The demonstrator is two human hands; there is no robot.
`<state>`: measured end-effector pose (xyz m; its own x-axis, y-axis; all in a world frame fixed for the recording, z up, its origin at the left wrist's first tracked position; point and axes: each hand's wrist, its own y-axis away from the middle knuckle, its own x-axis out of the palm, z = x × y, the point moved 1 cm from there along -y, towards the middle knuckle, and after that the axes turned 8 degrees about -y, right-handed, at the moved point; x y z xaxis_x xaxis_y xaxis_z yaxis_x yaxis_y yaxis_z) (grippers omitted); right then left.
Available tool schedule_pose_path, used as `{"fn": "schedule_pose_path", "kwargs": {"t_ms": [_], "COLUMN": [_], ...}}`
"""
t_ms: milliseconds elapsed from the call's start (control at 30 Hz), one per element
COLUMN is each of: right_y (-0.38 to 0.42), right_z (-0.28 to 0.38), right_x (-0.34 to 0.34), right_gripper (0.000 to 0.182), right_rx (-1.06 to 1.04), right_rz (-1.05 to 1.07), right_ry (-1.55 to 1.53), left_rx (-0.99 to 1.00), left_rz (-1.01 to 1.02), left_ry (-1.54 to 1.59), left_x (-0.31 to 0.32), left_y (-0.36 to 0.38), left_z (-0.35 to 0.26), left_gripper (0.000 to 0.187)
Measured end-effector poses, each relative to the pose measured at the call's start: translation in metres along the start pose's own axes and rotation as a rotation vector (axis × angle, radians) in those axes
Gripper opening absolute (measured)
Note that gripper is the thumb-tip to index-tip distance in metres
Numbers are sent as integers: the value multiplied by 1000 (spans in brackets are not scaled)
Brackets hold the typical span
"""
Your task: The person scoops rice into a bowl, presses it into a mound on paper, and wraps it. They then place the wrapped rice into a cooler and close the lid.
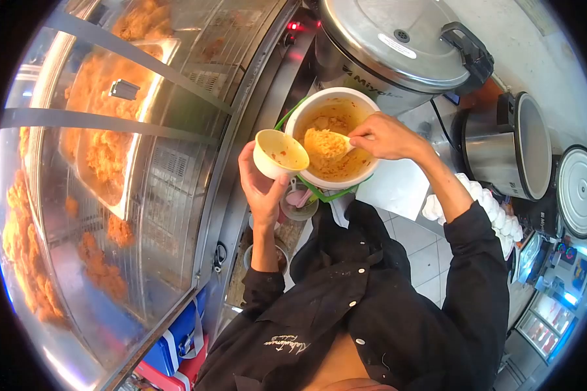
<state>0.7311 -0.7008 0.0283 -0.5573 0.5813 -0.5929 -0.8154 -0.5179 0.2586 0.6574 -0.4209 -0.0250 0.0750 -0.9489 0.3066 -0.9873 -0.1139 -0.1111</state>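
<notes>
My left hand is closed around a small pale-yellow bowl, tilted, with a few reddish bits on its inner wall. My right hand grips a spoon heaped with grainy orange-yellow food. The spoon is above the opening of a white bucket, beside the bowl. More of the orange mixture coats the bucket's inside and lies at its bottom. A green handle hangs at the bucket's near side. My fingers hide most of the spoon's handle.
To the left, a glass display case holds trays and heaps of fried food. A large lidded steel cooker stands behind the bucket. An open steel pot, a lid and white bundled bags are on the right.
</notes>
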Motion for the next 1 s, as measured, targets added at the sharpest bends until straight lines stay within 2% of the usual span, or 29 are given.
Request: {"fn": "schedule_pose_path", "kwargs": {"t_ms": [67,167,200,267,333,400,500,667,733,767,833,867,900,933,1000], "right_y": [8,19,25,34,39,43,46,57,62,65,71,74,76,79,84], "right_z": [6,25,35,49,59,74,85,95,99,102,109,111,111,109,101], "right_x": [-10,-28,-31,-31,-27,-19,-16,-33,-41,-46,-55,-60,-64,-68,-70], "right_gripper": [27,26,26,26,24,25,26,25,24,24,23,23,23,25,27], "right_rx": [-15,90,110,134,58,73,121,2,-6,-14,-18,-24,-26,34,95], "right_rz": [-59,-30,-77,-128,-171,-167,-162,-282,-284,-282,-289,-293,-296,-293,-289], "right_ry": [-22,86,126,165,297,342,466,441,401,361,305,249,251,162,74], "left_rx": [25,-33,25,38,53,130,63,-9,-108,-107,-151,-146,-140,-136,-158], "left_rz": [105,139,131,157,185,228,231,239,211,214,157,157,184,209,220], "left_ry": [-248,-748,-835,-898,-939,-1024,-1036,-995,-740,-740,-466,-465,-297,-130,-28], "left_x": [3,21,30,47,66,81,90,81,79,79,80,80,80,79,79], "left_y": [0,-1,-1,0,0,-2,-6,-12,-13,-12,-9,-9,-8,-8,-7], "left_z": [-13,-37,-40,-42,-46,-44,-39,-27,-22,-20,-15,-8,-2,3,8], "left_gripper": [79,78,78,78,77,75,74,77,80,80,79,79,84,89,91]}}
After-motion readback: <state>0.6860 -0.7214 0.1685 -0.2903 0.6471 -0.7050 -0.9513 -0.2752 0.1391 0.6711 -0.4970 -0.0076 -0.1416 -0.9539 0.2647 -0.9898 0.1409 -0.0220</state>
